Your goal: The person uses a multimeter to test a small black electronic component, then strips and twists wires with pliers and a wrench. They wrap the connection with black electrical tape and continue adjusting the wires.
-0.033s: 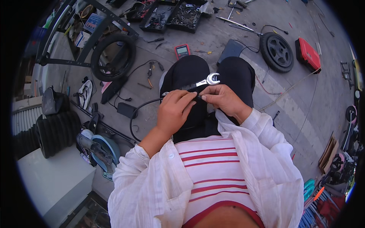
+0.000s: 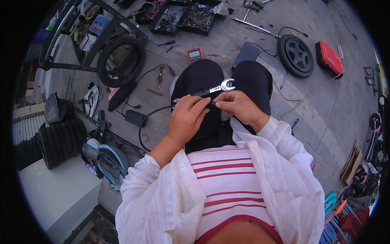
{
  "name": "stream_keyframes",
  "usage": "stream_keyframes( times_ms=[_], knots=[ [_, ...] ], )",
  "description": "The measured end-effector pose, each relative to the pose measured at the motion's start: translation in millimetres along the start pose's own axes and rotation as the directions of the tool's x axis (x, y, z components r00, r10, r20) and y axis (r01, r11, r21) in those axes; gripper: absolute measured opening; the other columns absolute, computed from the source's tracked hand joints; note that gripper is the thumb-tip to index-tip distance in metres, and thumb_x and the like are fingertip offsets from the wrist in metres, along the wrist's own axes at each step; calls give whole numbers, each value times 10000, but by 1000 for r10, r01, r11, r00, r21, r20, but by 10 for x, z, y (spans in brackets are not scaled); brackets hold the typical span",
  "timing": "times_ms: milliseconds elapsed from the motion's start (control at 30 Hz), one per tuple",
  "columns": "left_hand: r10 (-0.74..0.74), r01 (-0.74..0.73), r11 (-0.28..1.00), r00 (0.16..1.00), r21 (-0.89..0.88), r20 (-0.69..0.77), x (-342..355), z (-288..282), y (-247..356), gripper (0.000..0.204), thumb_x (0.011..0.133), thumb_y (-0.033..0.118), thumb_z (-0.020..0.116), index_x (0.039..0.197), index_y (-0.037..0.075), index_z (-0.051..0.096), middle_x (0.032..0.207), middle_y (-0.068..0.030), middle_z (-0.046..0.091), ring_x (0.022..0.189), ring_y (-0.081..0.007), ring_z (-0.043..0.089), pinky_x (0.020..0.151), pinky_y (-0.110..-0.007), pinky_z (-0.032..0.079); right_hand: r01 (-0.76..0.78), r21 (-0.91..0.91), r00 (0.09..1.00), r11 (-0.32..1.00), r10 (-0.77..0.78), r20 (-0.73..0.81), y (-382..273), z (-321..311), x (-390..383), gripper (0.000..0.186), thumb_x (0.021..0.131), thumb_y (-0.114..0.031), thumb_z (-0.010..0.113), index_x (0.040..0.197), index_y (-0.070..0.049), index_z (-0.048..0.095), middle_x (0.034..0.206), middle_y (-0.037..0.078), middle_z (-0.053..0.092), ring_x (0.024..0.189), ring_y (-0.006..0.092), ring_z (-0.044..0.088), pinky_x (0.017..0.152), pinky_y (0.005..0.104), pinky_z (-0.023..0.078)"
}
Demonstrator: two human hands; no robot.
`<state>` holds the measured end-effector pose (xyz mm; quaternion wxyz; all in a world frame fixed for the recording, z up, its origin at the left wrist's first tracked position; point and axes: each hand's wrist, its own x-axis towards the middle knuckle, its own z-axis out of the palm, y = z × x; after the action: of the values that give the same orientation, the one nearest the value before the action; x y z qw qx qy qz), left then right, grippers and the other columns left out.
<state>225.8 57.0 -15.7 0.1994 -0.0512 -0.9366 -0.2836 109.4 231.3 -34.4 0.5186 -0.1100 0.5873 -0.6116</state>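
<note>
The left hand (image 2: 185,116) curls its fingers around a black cable (image 2: 162,108); the right hand (image 2: 240,107) pinches a tiny dark piece (image 2: 213,103).

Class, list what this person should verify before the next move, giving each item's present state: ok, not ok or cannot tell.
1. Left hand on the black cable: ok, the cable runs into its grip.
2. Right hand close to the left: ok, thumb and forefinger pinched near the left fingertips.
3. Piece between the right fingertips identified: cannot tell, too small and covered.
4. Wrench firmly supported: cannot tell, the left hand hides part of it.
5. Ground around the legs free of loose things: not ok, a red meter and a black box lie nearby.
</note>
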Motion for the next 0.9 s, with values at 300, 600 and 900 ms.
stream_keyframes(
  times_ms=[300, 600, 900],
  knots=[
    [63, -66, 997, 995, 39, 81, 91, 3, -41, 220, 769, 6, 668, 968, 21, 575, 926, -127, 612, 861, -330, 607, 773, -427, 491, 117, -129, 989, 985, -127, -71, 13, 47, -50, 154, 867, -113, 658, 955, 11, 677, 777, 22, 651, 671, 63, 568, 581, 230, 453],
    [-56, 57, 998, 997, -17, 58, 53, -58, 45, 275, 768, 18, 689, 1037, 70, 662, 927, -115, 622, 789, -271, 634, 640, -334, 517, 275, -468, 905, 840, -391, -170, -18, 177, -93, 157, 830, -111, 678, 900, 30, 672, 780, 147, 685, 676, 194, 663, 625, 299, 505],
    [28, -29, 998, 999, 52, 26, 86, -22, 26, 207, 754, 26, 698, 959, 54, 704, 877, -85, 638, 730, -258, 638, 629, -336, 510, 274, -515, 909, 812, -394, -137, -98, 210, -153, 138, 821, -98, 671, 888, 23, 659, 776, 147, 674, 697, 245, 663, 640, 327, 505]
  ],
)
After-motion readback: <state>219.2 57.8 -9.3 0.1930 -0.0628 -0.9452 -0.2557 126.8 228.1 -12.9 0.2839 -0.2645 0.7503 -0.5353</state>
